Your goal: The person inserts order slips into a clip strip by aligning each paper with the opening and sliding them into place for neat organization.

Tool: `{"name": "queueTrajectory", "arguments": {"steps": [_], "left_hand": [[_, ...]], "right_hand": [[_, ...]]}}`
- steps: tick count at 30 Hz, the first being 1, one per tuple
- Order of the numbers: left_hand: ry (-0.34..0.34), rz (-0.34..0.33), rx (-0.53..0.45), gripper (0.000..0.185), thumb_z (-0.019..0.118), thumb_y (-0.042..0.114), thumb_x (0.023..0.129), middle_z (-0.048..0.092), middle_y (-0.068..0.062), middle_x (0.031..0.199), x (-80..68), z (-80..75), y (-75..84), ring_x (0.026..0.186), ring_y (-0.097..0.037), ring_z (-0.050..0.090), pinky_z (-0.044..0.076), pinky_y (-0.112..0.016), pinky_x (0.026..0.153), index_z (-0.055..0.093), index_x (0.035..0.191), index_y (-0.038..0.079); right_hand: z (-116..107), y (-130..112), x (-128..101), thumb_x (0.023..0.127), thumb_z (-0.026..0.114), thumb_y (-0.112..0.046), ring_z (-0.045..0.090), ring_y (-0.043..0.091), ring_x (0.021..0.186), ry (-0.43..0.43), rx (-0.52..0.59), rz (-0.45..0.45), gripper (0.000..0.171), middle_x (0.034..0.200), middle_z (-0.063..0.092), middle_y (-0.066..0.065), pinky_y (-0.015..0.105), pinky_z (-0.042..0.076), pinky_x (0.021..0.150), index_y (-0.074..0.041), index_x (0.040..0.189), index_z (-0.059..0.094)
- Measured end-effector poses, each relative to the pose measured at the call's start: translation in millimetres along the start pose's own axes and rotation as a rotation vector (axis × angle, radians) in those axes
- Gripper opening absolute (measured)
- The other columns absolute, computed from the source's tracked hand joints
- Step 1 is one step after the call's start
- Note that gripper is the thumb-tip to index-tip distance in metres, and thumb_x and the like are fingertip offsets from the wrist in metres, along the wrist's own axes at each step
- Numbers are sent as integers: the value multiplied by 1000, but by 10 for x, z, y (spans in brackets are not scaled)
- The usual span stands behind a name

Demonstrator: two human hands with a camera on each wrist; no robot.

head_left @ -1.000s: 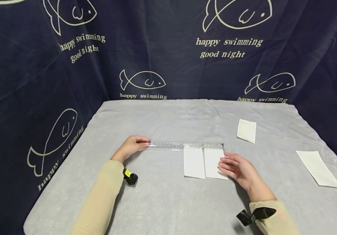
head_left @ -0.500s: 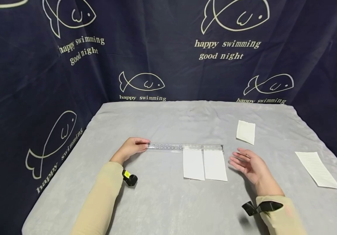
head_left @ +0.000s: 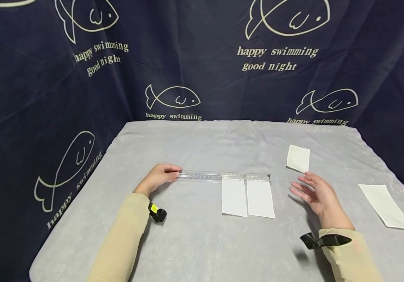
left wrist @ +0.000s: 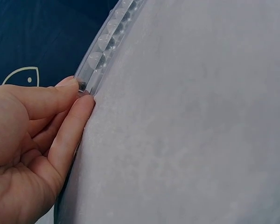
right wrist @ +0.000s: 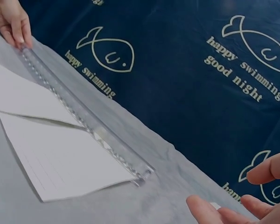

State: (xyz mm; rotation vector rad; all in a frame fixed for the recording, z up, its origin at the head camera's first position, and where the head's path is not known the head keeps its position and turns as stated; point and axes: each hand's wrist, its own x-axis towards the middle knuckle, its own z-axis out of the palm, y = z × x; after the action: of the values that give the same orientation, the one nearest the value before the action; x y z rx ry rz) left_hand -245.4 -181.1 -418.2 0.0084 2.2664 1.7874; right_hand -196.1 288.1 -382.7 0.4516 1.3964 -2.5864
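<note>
A long clear plastic binding strip (head_left: 202, 175) with a row of rounded teeth lies across the grey cloth in the head view. My left hand (head_left: 157, 178) pinches its left end between thumb and fingers, which the left wrist view confirms at the strip's tip (left wrist: 97, 60). Two white paper sheets (head_left: 234, 197) (head_left: 260, 199) lie side by side with their top edges at the strip's right half. Whether those edges are caught in the teeth cannot be told. Held apart from the strip, my right hand (head_left: 323, 199) has loosely spread fingers and nothing in them.
Beyond my right hand lies a small white paper piece (head_left: 298, 158). A longer lined sheet (head_left: 386, 206) rests at the right side of the grey-covered table (head_left: 194, 250). Dark blue curtains (head_left: 216, 70) with fish prints stand around the back and sides.
My right hand has left the right-hand sheet and moved off to the right. The left hand keeps its pinch on the binding strip, and strip and sheets stay in place.
</note>
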Motion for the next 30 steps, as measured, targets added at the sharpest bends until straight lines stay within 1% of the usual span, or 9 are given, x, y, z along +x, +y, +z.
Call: {"name": "queueTrajectory", "arguments": {"steps": [4,7,9,12,15,18,21,25,30], "left_hand": [[5,0,10,29,60,-5,88,59,-20,114,7,7,8,94,-18,62,52,-26,82,62,116,-6],[10,-2,18,29,60,-5,88,59,-20,114,13,15,11,94,-18,62,52,-26,82,62,116,-6],[13,-3,22,28,60,-5,88,59,-20,114,13,18,14,95,-18,62,52,-26,82,62,116,-6],[17,-6,16,28,59,-6,88,59,-20,114,10,21,18,95,-18,62,52,-26,82,62,115,-6],[17,-4,10,28,58,-7,88,59,-21,114,9,23,19,95,-19,61,52,-26,82,62,115,-7],[17,-2,8,28,59,-6,88,59,-21,114,5,20,11,95,-19,61,52,-26,82,62,115,-7],[16,2,10,28,59,-6,88,59,-21,113,8,22,4,94,-19,61,52,-26,82,62,115,-7],[22,-3,11,28,59,-6,88,59,-21,113,6,23,4,94,-18,62,52,-26,82,62,115,-7],[23,9,23,28,60,-6,87,59,-21,114,6,18,4,94,-18,62,52,-26,82,63,115,-6]], "right_hand": [[-90,-41,49,95,52,-13,66,26,77,6,34,3,29,87,61,2,45,53,80,-14,120,38],[-139,-73,81,96,51,-16,66,26,75,29,62,9,24,101,54,2,46,53,79,-17,116,39],[-162,-92,104,96,52,-17,66,27,74,47,87,22,25,113,44,2,47,53,79,-20,116,39],[-192,-114,138,96,52,-19,66,28,72,73,128,39,26,138,26,3,47,53,79,-25,117,39],[-229,-125,171,96,52,-22,65,30,71,85,159,33,33,151,5,-5,48,53,79,-29,125,37],[-262,-133,207,97,49,-24,65,30,70,74,173,29,52,153,-9,-11,49,52,79,-36,141,23],[-287,-148,243,98,48,-25,65,32,70,52,197,33,68,151,-15,-15,51,51,80,-39,148,4],[-373,-173,375,97,49,-25,65,35,69,48,227,28,68,150,-17,-16,54,50,80,-42,146,5],[-435,-209,503,95,53,-29,65,35,71,64,224,56,67,150,-16,-17,54,49,82,-47,142,8]]}}
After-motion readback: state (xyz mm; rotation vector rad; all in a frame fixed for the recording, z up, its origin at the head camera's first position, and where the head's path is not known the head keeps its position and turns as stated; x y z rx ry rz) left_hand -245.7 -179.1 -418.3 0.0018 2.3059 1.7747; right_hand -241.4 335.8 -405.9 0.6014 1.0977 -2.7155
